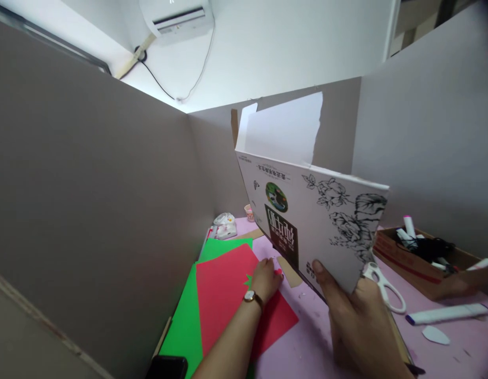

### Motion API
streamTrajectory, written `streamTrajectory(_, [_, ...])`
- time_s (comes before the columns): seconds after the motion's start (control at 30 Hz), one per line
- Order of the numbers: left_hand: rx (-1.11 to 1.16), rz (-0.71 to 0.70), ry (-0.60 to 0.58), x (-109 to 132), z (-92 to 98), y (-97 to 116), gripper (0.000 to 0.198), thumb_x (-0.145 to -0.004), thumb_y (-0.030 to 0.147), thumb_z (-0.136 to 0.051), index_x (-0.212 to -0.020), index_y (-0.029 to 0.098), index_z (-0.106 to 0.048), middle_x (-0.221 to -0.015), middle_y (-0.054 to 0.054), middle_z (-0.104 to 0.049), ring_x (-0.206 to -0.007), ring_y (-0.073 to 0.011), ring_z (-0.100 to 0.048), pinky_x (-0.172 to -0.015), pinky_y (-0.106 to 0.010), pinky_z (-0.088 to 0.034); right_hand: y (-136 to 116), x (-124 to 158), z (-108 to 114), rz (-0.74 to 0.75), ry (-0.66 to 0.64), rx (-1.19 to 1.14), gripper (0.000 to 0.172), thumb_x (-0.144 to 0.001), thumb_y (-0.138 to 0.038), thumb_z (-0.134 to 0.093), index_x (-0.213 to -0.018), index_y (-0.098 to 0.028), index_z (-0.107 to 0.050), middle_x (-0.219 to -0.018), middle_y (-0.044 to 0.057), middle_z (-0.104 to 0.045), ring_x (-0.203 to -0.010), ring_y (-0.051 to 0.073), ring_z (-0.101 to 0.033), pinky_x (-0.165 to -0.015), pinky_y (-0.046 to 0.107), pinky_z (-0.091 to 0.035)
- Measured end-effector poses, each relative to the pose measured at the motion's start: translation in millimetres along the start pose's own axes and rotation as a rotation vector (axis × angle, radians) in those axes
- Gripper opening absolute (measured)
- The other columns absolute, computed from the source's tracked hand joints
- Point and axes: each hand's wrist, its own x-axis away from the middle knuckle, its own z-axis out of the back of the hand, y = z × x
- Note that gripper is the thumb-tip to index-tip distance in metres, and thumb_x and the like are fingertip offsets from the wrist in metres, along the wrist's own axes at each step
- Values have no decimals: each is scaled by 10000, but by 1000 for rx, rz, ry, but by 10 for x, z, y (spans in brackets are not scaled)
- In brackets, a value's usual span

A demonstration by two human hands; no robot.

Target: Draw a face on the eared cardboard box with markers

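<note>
From where I stand, the right hand (358,310) has a printed white carton (310,218) raised above the pink surface (293,347), gripping it near its lower corner. The thumb presses on the printed face, and the other fingers are hidden behind. The carton is tilted, its print upside down, with a torn-edged white flap (285,129) standing up at the back.

The left hand (266,279) reaches low beside it, a watch (250,296) on its wrist. Its fingers are curled down next to a small red piece (278,271); I cannot tell whether they have hold of it, or how far apart they are. A spiky green cutout (248,281) shows just beside that hand, over a red sheet (223,295), which overlaps green paper (182,323).

White-handled scissors (397,300) lie to the right of the carton, near an open brown box (405,267) of markers and black cable (433,246). In front of that box are a capped marker (447,314) and a small white cutout (436,335)
</note>
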Motion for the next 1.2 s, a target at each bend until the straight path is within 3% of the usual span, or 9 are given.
streamTrajectory(0.13, [-32, 114, 10, -161, -42, 68, 302, -897, 316, -598, -1154, 160, -578, -1218, -91, -594, -1066, -252, -597, -900, -478, -500, -22, -8, 4, 6, -16, 1, 250, -887, -282, -512, -705, -208, -666, -581, -11, -724, -486, 145, -650, -427, 172, -468])
streamTrajectory(0.27, [25, 116, -93, -169, 13, -15, 267, -906, 316, -587, -1125, 164, -591, -1157, -78, -625, -990, -223, -629, -849, -439, -530, -33, -4, 5, -25, -7, 1, 234, -884, -308, -515, -786, -192, -693, -595, -13, -719, -507, 154, -654, -457, 185, -484])
streamTrajectory(0.37, [90, 98, -166, -138, 125, -138, 255, -911, 321, -579, -1112, 164, -596, -1125, -65, -637, -951, -214, -641, -815, -417, -545, -41, -4, 11, -55, -29, 14, 288, -882, -336, -504, -669, -202, -644, -496, -29, -637, -428, 147, -568, -404, 206, -445])
streamTrajectory(0.47, [141, 64, -231, -41, 309, -281, 260, -913, 328, -575, -1104, 152, -597, -1093, -58, -646, -927, -213, -648, -790, -404, -554, -37, 6, 10, -76, -54, 9, 321, -885, -344, -493, -615, -209, -603, -486, -25, -625, -439, 150, -559, -417, 215, -448])
streamTrajectory(0.63, [153, -3, -336, 294, 576, -400, 216, -902, 318, -596, -1030, 146, -624, -1022, -44, -665, -873, -194, -656, -771, -390, -555, -7, 28, 1, -80, -38, -4, 251, -885, -320, -500, -779, -185, -684, -572, -14, -677, -479, 152, -590, -457, 219, -470])
streamTrajectory(0.83, [219, -137, -296, 803, 482, -158, 199, -903, 305, -593, -1034, 163, -636, -1078, -51, -669, -947, -210, -649, -851, -426, -531, -19, -2, 57, -96, -66, -9, 303, -857, -353, -516, -599, -214, -591, -459, -37, -582, -413, 144, -534, -398, 220, -435])
streamTrajectory(0.9, [234, -131, -253, 928, 426, -125, 201, -905, 282, -590, -1074, 184, -634, -1197, -67, -639, -1076, -228, -609, -946, -461, -483, -1, -4, 66, -107, -82, 22, 327, -859, -369, -503, -568, -227, -550, -433, -42, -526, -409, 149, -518, -388, 228, -422])
streamTrajectory(1.07, [199, 185, 38, 1058, 415, -408, 398, -906, 245, -580, -1293, 203, -497, -1472, -100, -396, -1359, -321, -341, -1101, -592, -264, 104, 25, 69, -112, -122, 30, 318, -890, -400, -458, -629, -239, -542, -504, -29, -544, -482, 170, -551, -448, 253, -445])
streamTrajectory(1.2, [267, 444, 178, 1160, 525, -750, 429, -881, 257, -618, -1288, 195, -495, -1446, -101, -417, -1315, -333, -393, -1061, -603, -319, 156, 31, 79, -98, -128, 56, 348, -885, -391, -488, -576, -236, -529, -453, -36, -518, -421, 156, -503, -395, 249, -405])
